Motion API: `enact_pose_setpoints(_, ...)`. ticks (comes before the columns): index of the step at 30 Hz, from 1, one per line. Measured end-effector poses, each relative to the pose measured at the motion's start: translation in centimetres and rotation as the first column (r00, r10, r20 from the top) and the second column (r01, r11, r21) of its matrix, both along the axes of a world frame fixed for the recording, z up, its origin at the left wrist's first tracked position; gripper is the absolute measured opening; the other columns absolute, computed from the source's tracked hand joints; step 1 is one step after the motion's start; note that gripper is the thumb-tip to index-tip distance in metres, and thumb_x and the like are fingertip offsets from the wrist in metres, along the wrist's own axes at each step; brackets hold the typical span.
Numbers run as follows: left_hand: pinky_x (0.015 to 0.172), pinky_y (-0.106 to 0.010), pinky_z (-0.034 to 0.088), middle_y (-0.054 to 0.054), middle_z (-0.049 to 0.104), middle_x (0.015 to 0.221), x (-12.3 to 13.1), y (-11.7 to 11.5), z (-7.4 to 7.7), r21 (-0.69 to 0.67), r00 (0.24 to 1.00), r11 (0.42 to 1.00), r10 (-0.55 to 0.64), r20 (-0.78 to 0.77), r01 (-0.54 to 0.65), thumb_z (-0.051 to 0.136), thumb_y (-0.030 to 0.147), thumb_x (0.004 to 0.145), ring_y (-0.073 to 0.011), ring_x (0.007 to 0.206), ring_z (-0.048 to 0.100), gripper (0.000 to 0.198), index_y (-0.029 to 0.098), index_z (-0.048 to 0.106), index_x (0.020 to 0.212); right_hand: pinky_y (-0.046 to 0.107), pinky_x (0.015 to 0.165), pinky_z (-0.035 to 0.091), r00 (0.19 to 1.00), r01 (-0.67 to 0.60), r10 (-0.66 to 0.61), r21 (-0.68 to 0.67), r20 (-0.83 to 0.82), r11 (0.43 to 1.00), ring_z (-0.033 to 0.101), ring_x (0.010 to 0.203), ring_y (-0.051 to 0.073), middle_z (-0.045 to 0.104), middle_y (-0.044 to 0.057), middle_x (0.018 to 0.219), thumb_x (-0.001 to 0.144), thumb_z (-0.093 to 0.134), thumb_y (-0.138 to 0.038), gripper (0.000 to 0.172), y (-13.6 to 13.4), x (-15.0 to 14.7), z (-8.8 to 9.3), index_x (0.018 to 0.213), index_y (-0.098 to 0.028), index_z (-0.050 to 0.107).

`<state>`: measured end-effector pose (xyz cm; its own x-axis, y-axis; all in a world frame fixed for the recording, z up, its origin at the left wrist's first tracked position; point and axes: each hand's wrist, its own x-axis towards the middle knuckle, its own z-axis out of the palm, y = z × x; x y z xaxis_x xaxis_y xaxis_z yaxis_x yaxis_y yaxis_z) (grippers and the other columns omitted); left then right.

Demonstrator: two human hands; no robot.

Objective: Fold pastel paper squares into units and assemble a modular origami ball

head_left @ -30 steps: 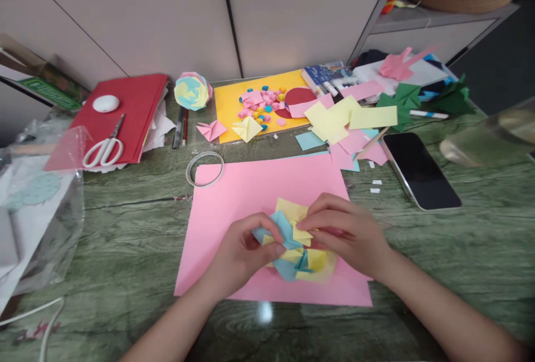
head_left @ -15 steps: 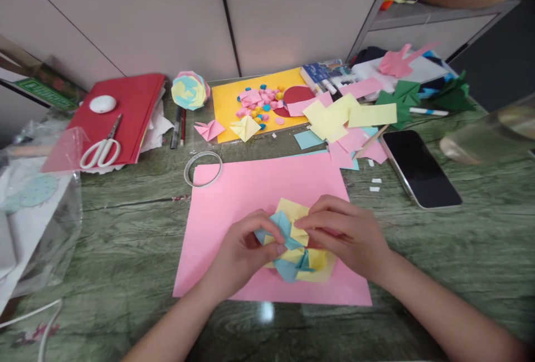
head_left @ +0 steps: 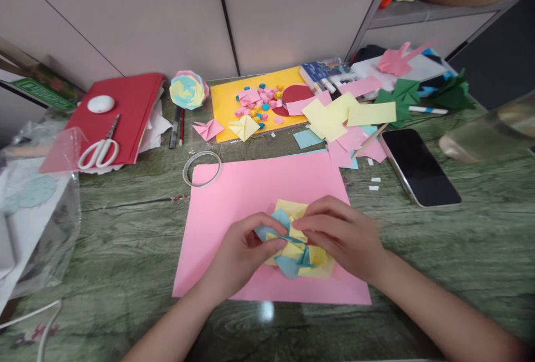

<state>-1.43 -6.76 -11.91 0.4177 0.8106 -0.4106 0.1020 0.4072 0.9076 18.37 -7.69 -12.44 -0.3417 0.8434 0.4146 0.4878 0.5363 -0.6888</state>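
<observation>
A folded paper piece (head_left: 292,245) of blue and yellow sheets lies on a large pink sheet (head_left: 251,189) in front of me. My left hand (head_left: 240,253) pinches its left side, thumb and fingers closed on a blue flap. My right hand (head_left: 340,236) grips its right side, fingers pressing on the yellow and blue folds. Both hands meet over the middle of the piece and hide part of it.
A tape ring (head_left: 202,168) lies at the pink sheet's far left corner. A phone (head_left: 420,167) sits to the right. Behind are a yellow board (head_left: 228,100) with small paper shapes, loose coloured squares (head_left: 334,120), a finished paper ball (head_left: 186,89), scissors (head_left: 99,149) on a red folder, and pens (head_left: 175,126).
The blue flap under my left fingers has been pressed flatter and lower. Both hands have stayed on the piece, shifting only slightly.
</observation>
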Motion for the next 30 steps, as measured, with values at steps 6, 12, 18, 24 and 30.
enact_pose_setpoints(6, 0.057, -0.019, 0.043, 0.001, 0.063, 0.073, 0.1, -0.1, 0.1, 0.048, 0.999, 0.999, 0.006, -0.034, -0.004, 0.068, 0.023, 0.070, -0.0101, 0.065, 0.055, 0.008, 0.018, 0.064, 0.074, 0.017, 0.058, 0.054, 1.000, -0.009, 0.008, -0.025, -0.024, 1.000, 0.062, 0.066, 0.007, 0.061, 0.005, 0.101, 0.086, 0.050, -0.014, 0.017, 0.0, 0.0, -0.2, 0.087, -0.023, 0.064)
enact_pose_setpoints(12, 0.055, -0.020, 0.041, 0.000, 0.062, 0.072, 0.0, -0.3, 0.2, 0.064, 0.997, 0.998, -0.025, -0.072, 0.029, 0.067, 0.023, 0.072, -0.0099, 0.063, 0.053, 0.006, 0.018, 0.064, 0.072, 0.016, 0.054, 0.053, 0.995, -0.041, 0.040, -0.002, -0.091, 0.999, 0.061, 0.068, 0.008, 0.059, 0.004, 0.092, 0.085, 0.051, -0.011, 0.019, 0.0, -0.2, -0.2, 0.090, -0.024, 0.064)
enact_pose_setpoints(18, 0.057, -0.019, 0.044, 0.002, 0.061, 0.070, 0.2, -0.3, 0.7, 0.035, 1.000, 0.999, 0.000, -0.028, 0.001, 0.067, 0.020, 0.071, -0.0090, 0.063, 0.055, 0.003, 0.018, 0.064, 0.070, 0.017, 0.055, 0.054, 0.984, -0.069, 0.069, 0.007, -0.164, 0.998, 0.061, 0.071, 0.009, 0.056, 0.003, 0.086, 0.082, 0.053, -0.007, 0.023, -0.2, -0.1, -0.4, 0.093, -0.024, 0.065)
enact_pose_setpoints(24, 0.058, -0.018, 0.046, 0.002, 0.061, 0.069, 0.3, -0.4, 1.0, 0.064, 0.999, 0.997, 0.031, -0.014, -0.030, 0.067, 0.017, 0.070, -0.0085, 0.063, 0.057, 0.003, 0.018, 0.065, 0.069, 0.019, 0.057, 0.052, 0.980, -0.065, 0.056, -0.040, -0.189, 0.997, 0.058, 0.072, 0.009, 0.051, 0.003, 0.090, 0.079, 0.055, -0.004, 0.030, -0.3, -0.2, -0.2, 0.097, -0.026, 0.064)
enact_pose_setpoints(30, 0.056, -0.018, 0.047, 0.002, 0.061, 0.068, 0.1, -0.4, 1.0, 0.061, 0.998, 0.996, 0.059, -0.006, -0.059, 0.067, 0.014, 0.068, -0.0088, 0.063, 0.057, 0.004, 0.018, 0.065, 0.067, 0.022, 0.057, 0.054, 0.908, -0.054, -0.130, -0.419, -0.398, 0.906, 0.052, 0.072, 0.010, 0.044, 0.001, 0.093, 0.080, 0.057, -0.012, 0.034, -0.4, -0.8, 0.3, 0.108, -0.030, 0.055)
